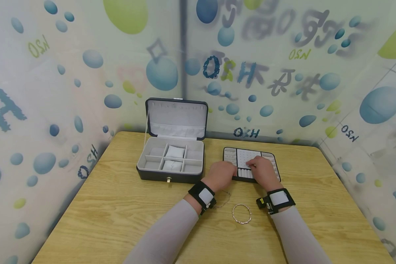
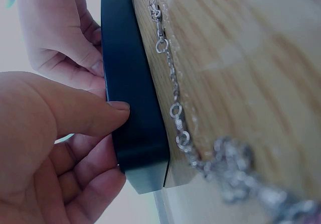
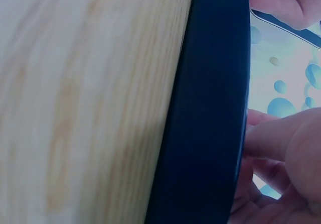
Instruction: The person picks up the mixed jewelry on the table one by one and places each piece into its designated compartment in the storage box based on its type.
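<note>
A shallow dark-edged jewelry tray (image 1: 250, 154) lies on the table, with a dotted pale panel in its middle and padded ring rows around. My left hand (image 1: 220, 174) grips its near left corner; in the left wrist view the thumb presses the dark front side (image 2: 128, 83) and the fingers curl at the tray's end. Over the tray, my right hand (image 1: 265, 172) bends its fingertips down to the dotted panel. Whether they pinch anything is hidden behind the rim in the right wrist view. A silver chain bracelet (image 2: 173, 73) lies close to my left wrist.
Left of the tray stands an open jewelry box (image 1: 169, 178), lid raised, with divided compartments and two pale cushions (image 1: 176, 151). A round bangle (image 1: 242, 222) lies on the wooden table (image 1: 112, 205) between my forearms. Patterned walls (image 1: 171, 29) enclose the back and sides.
</note>
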Tool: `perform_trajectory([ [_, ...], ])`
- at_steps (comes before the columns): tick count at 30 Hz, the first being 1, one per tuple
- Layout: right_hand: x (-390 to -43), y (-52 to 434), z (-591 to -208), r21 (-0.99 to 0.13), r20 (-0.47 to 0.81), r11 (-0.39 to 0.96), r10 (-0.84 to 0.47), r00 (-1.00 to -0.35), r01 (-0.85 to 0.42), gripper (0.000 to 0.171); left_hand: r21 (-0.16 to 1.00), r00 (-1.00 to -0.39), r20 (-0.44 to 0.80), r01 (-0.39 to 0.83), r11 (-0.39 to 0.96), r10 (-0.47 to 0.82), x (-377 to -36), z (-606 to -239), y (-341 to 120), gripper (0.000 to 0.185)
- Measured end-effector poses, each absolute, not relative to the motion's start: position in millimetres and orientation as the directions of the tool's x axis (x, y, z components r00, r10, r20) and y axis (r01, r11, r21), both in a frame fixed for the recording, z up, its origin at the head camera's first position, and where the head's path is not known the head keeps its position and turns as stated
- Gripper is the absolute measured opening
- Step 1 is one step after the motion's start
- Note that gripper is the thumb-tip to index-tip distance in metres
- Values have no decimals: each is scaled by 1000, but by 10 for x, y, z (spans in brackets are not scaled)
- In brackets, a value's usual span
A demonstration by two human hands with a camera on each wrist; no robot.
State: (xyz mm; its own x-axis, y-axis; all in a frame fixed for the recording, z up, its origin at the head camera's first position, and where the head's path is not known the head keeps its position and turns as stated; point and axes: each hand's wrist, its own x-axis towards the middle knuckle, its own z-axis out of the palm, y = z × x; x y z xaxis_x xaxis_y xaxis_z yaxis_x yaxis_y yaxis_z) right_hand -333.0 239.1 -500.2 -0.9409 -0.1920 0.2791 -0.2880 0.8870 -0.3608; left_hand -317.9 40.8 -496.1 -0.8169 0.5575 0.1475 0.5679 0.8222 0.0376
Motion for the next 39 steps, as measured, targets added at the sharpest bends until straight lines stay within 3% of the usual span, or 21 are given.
perform_trajectory([
  [25,-3319,2375,-4983,-367,234,902,-146,-961,-226,18,34,-814,157,571,820,560,-3193,-4970,405,12],
  [39,-3320,2419,-4988,-374,279,888,-167,-946,-267,17,36,-818,143,567,823,558,-3177,-4945,411,11],
])
